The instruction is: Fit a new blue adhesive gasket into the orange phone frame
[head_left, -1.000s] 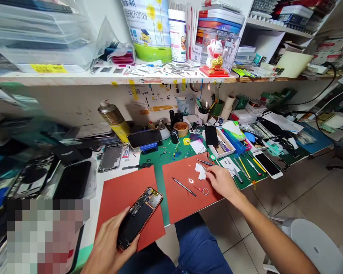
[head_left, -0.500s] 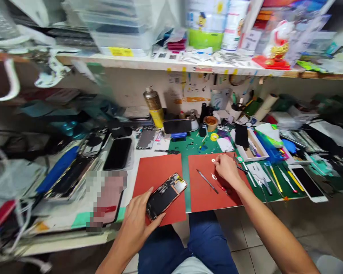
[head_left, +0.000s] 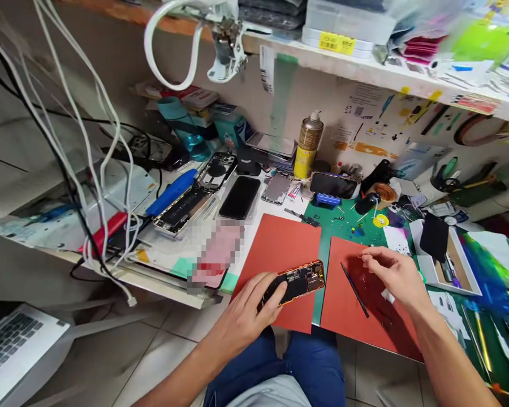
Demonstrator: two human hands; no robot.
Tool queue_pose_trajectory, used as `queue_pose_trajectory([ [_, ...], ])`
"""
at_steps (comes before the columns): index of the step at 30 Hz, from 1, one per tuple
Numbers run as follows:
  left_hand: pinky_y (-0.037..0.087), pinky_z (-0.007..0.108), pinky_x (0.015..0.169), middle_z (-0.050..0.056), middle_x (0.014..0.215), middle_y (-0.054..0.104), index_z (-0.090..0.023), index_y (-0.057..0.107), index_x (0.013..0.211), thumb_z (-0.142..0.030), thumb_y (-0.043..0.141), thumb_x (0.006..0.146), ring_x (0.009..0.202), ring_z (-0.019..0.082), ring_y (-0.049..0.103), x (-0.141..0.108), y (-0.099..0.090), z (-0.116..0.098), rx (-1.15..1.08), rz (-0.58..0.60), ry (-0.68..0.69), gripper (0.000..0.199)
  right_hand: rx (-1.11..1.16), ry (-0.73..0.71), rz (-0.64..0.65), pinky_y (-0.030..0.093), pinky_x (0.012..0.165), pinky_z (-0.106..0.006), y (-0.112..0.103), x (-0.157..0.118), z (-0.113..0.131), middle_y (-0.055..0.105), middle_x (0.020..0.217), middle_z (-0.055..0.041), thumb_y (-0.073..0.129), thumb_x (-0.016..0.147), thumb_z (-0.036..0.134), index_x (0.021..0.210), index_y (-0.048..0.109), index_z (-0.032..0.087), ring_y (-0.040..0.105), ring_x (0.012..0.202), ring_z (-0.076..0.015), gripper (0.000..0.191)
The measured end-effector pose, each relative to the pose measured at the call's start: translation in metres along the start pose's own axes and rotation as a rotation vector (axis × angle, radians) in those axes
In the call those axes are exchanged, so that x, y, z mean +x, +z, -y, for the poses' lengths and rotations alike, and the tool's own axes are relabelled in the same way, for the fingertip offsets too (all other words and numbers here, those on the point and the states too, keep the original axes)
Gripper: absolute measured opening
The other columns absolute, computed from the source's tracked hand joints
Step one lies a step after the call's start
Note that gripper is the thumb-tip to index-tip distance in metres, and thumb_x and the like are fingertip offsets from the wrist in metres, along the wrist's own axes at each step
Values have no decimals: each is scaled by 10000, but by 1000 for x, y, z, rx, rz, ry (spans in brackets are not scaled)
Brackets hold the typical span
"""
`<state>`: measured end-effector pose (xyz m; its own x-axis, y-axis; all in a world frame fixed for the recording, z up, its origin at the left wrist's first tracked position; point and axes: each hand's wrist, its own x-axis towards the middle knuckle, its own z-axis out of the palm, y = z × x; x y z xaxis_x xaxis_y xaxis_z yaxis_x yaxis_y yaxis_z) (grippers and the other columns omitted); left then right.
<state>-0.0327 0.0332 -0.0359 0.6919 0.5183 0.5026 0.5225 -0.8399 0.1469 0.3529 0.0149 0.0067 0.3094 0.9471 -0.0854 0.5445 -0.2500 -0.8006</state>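
Observation:
An opened phone with its inner parts showing point(head_left: 300, 282) is in my left hand point(head_left: 252, 302), thumb on the near side and fingers on the far side, tilted over the left red mat point(head_left: 280, 240). Above the right red mat point(head_left: 337, 305), my right hand point(head_left: 394, 277) has its thumb and index finger pinched together; what they hold, if anything, is too small to name. A thin dark tool point(head_left: 355, 290) lies on that mat, left of my right hand. Beneath the hand is a small white piece point(head_left: 388, 295).
Left of the mats are a black phone point(head_left: 240, 197), a blue tool point(head_left: 172, 192) and white cables point(head_left: 106, 186). A spray can point(head_left: 309, 145) stands behind. To the right sit a white box point(head_left: 470, 277) and several hand tools. A shelf point(head_left: 343, 70) overhangs the bench.
The view has swung left, bringing a laptop into sight. The opened phone is turned closer to level in my left hand. My right hand is still pinched, over the right mat.

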Motion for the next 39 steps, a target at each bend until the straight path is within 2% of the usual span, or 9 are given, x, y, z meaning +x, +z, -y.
queue_pose_trajectory([
  [4,621,482,1100,197,1401,669,-157,577,1520,-25,664,973,1397,338,622,-4,-1,-1,31,-30,49,568,14,-286,224,585,871,-366,12,5,57,767,1058,-88,643,1059,519,1099,824,256,713,975,-239,322],
  [8,617,464,1108,186,1375,670,-149,631,1459,-9,569,999,1404,328,617,-2,-4,-1,65,-31,83,484,-28,-487,410,542,759,-322,38,8,104,717,966,-63,547,1133,366,1102,766,249,671,872,-205,250],
  [11,618,469,1099,199,1390,650,-139,621,1471,-11,552,1001,1418,344,603,-1,-5,-1,63,-56,83,491,-73,-569,520,517,737,-296,58,10,119,705,945,-49,499,1147,265,1043,725,231,652,815,-180,251],
  [15,611,460,1101,206,1416,630,-150,599,1504,-44,593,1001,1435,353,590,-2,-3,-2,73,-61,82,514,-116,-649,581,519,732,-286,74,15,122,714,934,-54,480,1142,204,1070,742,212,658,793,-178,271],
  [20,615,463,1093,222,1420,615,-130,592,1507,-50,599,998,1430,365,591,-1,-3,-1,71,-69,105,515,-160,-685,583,541,765,-293,82,14,118,741,981,-72,485,1125,157,1149,738,197,689,849,-194,257],
  [28,597,456,1141,209,1570,559,-168,591,1505,-118,656,1011,1512,351,530,-5,-2,-2,85,-48,87,501,-192,-666,572,531,755,-289,87,11,115,746,954,-54,487,1120,146,1059,707,219,686,827,-190,240],
  [33,596,481,1134,221,1455,615,-145,595,1518,-98,633,1013,1471,375,566,-5,-1,-1,80,-65,100,509,-224,-670,580,543,771,-296,91,9,115,748,962,-62,484,1107,119,1060,711,215,687,837,-193,252],
  [36,586,484,1142,216,1468,620,-158,606,1515,-44,588,1004,1465,371,577,-10,2,1,61,-69,97,524,-187,-676,521,545,792,-290,92,7,116,750,965,-64,498,1114,148,1074,713,215,699,858,-192,229],
  [39,592,488,1138,193,1526,611,-217,567,1566,-54,618,993,1457,358,593,-17,10,6,36,-44,53,597,-179,-571,348,543,825,-275,81,11,108,762,985,-57,526,1117,192,1079,719,217,710,894,-184,198],
])
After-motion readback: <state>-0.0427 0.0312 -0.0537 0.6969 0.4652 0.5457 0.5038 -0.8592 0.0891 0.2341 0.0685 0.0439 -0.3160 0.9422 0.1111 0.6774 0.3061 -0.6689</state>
